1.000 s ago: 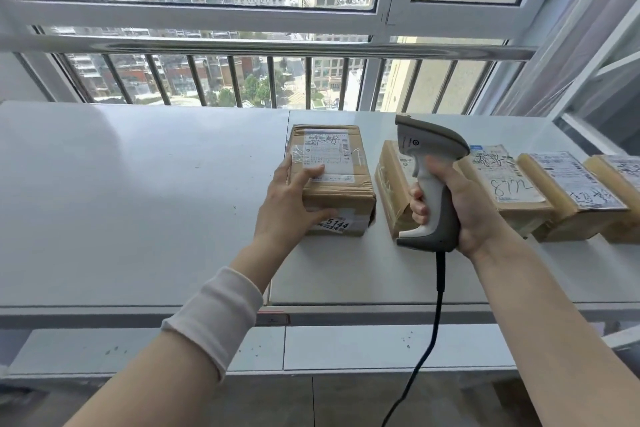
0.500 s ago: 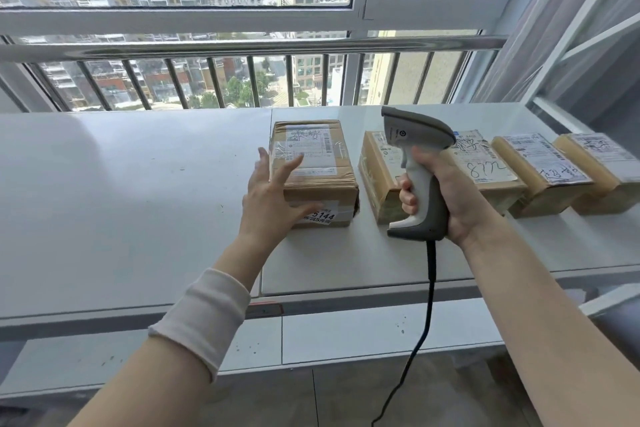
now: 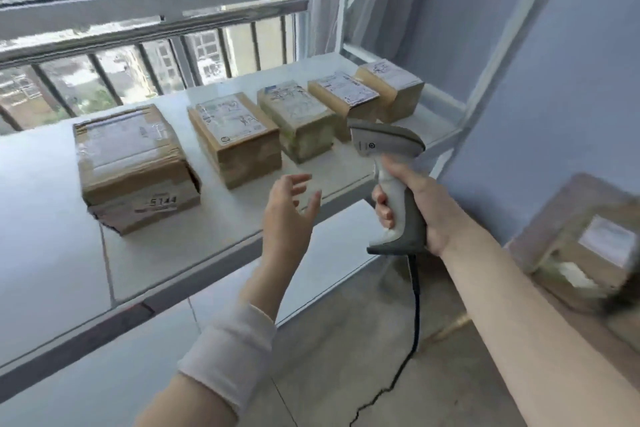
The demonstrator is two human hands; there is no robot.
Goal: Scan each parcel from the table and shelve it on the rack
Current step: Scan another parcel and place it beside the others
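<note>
Several brown cardboard parcels lie in a row on the white table (image 3: 45, 253). The largest parcel (image 3: 131, 163), marked 5144 on its front, is at the left; a labelled parcel (image 3: 235, 139) lies to its right, then three smaller ones. My left hand (image 3: 289, 208) hovers open above the table's front edge, right of the large parcel, touching nothing. My right hand (image 3: 426, 208) grips a grey handheld scanner (image 3: 391, 177) upright, its black cable hanging to the floor.
A blurred cardboard parcel (image 3: 585, 246) sits at the right edge of the view. White rack posts (image 3: 512, 35) rise behind the table's right end beside a blue wall. A window with a railing runs behind the table.
My left hand has left the large parcel and moved right, into the air. The view has swung to the right, bringing the rack posts and the blurred parcel into sight.
</note>
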